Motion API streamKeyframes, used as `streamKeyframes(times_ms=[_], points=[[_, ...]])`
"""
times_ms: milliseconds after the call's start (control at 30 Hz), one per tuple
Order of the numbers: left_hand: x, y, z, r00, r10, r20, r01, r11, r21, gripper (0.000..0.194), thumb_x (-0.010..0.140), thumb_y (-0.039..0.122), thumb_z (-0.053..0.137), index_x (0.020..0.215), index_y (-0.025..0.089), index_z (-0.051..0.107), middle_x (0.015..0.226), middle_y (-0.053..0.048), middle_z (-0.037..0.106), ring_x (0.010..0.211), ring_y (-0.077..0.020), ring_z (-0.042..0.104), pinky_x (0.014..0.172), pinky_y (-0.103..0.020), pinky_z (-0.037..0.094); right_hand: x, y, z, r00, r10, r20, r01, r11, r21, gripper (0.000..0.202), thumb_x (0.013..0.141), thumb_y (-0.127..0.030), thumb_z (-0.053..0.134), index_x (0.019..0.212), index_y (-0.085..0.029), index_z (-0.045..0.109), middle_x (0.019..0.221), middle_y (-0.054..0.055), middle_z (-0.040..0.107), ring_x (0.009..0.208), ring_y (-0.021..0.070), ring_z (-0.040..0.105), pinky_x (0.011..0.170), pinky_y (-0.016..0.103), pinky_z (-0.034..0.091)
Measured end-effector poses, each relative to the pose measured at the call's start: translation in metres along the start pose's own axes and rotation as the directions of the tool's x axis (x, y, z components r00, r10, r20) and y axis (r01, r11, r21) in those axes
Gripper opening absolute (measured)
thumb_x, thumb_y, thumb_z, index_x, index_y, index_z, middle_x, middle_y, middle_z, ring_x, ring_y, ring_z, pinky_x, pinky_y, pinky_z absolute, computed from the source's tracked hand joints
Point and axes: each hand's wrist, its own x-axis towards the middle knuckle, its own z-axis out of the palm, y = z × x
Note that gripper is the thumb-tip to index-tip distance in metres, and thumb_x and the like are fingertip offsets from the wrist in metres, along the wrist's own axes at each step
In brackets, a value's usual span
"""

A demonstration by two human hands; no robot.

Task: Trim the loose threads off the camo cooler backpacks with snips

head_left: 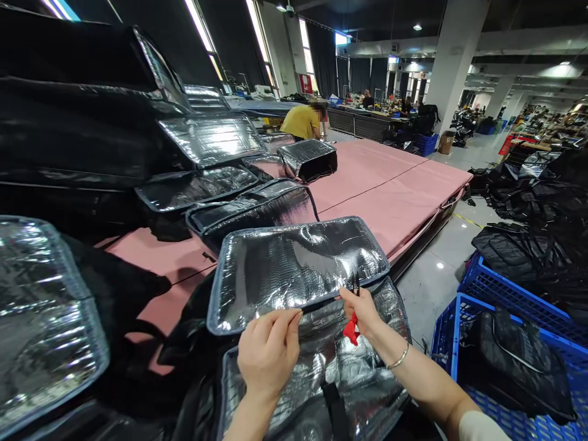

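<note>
An insulated bag with a shiny silver lining (303,257) lies in front of me, its lid flap raised and edged with dark binding. My left hand (269,349) is closed in a pinch at the flap's lower edge. Whatever is between the fingertips is too small to make out. In my right hand (362,312) is a pair of small dark scissors (356,283), points upward. A red strip of cloth (351,329) hangs below that hand. The right fingertips are close to the same edge; whether they touch it I cannot tell.
More silver-lined bags (257,211) lie on the pink-covered table (367,177), and black ones are piled high at left (68,122). Blue crates (452,343) with black bags stand on the floor at right. A person in yellow (298,122) bends over the table's far side.
</note>
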Motion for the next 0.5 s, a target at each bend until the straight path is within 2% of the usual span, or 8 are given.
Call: streamKeyframes(times_ms=[133, 233, 300, 367, 433, 500], points=[[-0.004, 0.002, 0.008, 0.997, -0.001, 0.075, 0.005, 0.999, -0.053, 0.014, 0.084, 0.019, 0.050, 0.093, 0.017, 0.062, 0.085, -0.006, 0.066, 0.078, -0.0165, 0.058, 0.077, -0.029, 0.046, 0.012, -0.002, -0.003, 1.000, -0.025, -0.003, 0.025, 0.995, -0.095, 0.049, 0.060, -0.061, 0.061, 0.068, -0.013, 0.059, 0.042, -0.012, 0.022, 0.036, 0.0042, 0.017, 0.036, 0.020, 0.015], [-0.004, 0.000, 0.017, 0.987, 0.034, 0.156, -0.034, 0.999, -0.003, 0.022, 0.085, 0.020, 0.048, 0.101, 0.013, 0.061, 0.090, -0.009, 0.067, 0.084, -0.0199, 0.058, 0.081, -0.032, 0.045, 0.019, -0.001, -0.005, 0.997, -0.072, 0.012, 0.073, 0.972, -0.222, 0.050, 0.068, -0.061, 0.053, 0.072, -0.013, 0.063, 0.044, -0.010, 0.024, 0.038, 0.0055, 0.020, 0.037, 0.020, 0.018], [-0.001, -0.003, 0.023, 0.980, 0.041, 0.197, -0.049, 0.998, 0.033, 0.025, 0.085, 0.021, 0.046, 0.103, 0.012, 0.062, 0.092, -0.010, 0.067, 0.085, -0.0222, 0.057, 0.081, -0.034, 0.044, 0.021, 0.002, -0.007, 0.991, -0.136, 0.005, 0.130, 0.935, -0.329, 0.045, 0.074, -0.055, 0.049, 0.076, -0.013, 0.065, 0.046, -0.008, 0.031, 0.040, 0.0071, 0.026, 0.039, 0.021, 0.024], [0.001, -0.007, 0.027, 0.971, 0.027, 0.236, -0.044, 0.997, 0.067, 0.026, 0.086, 0.022, 0.045, 0.102, 0.013, 0.063, 0.094, -0.010, 0.067, 0.085, -0.0233, 0.058, 0.078, -0.035, 0.044, 0.020, 0.005, -0.010, 0.976, -0.218, -0.005, 0.192, 0.873, -0.448, 0.034, 0.077, -0.045, 0.051, 0.080, -0.015, 0.066, 0.052, -0.004, 0.045, 0.047, 0.0097, 0.039, 0.046, 0.022, 0.033], [0.002, -0.010, 0.030, 0.963, -0.004, 0.270, -0.021, 0.996, 0.090, 0.026, 0.086, 0.023, 0.044, 0.100, 0.015, 0.064, 0.093, -0.009, 0.068, 0.083, -0.0234, 0.058, 0.074, -0.035, 0.044, 0.018, 0.007, -0.014, 0.957, -0.291, 0.008, 0.243, 0.784, -0.570, 0.021, 0.075, -0.034, 0.057, 0.084, -0.018, 0.067, 0.068, 0.000, 0.059, 0.062, 0.0134, 0.051, 0.058, 0.024, 0.040], [0.002, -0.011, 0.032, 0.958, -0.046, 0.282, 0.021, 0.996, 0.092, 0.025, 0.086, 0.024, 0.044, 0.096, 0.017, 0.065, 0.090, -0.009, 0.068, 0.081, -0.0231, 0.059, 0.072, -0.035, 0.043, 0.017, 0.006, -0.016, 0.940, -0.338, 0.038, 0.272, 0.680, -0.681, 0.017, 0.074, -0.025, 0.060, 0.089, -0.022, 0.068, 0.082, 0.002, 0.064, 0.077, 0.0166, 0.056, 0.070, 0.026, 0.042]])
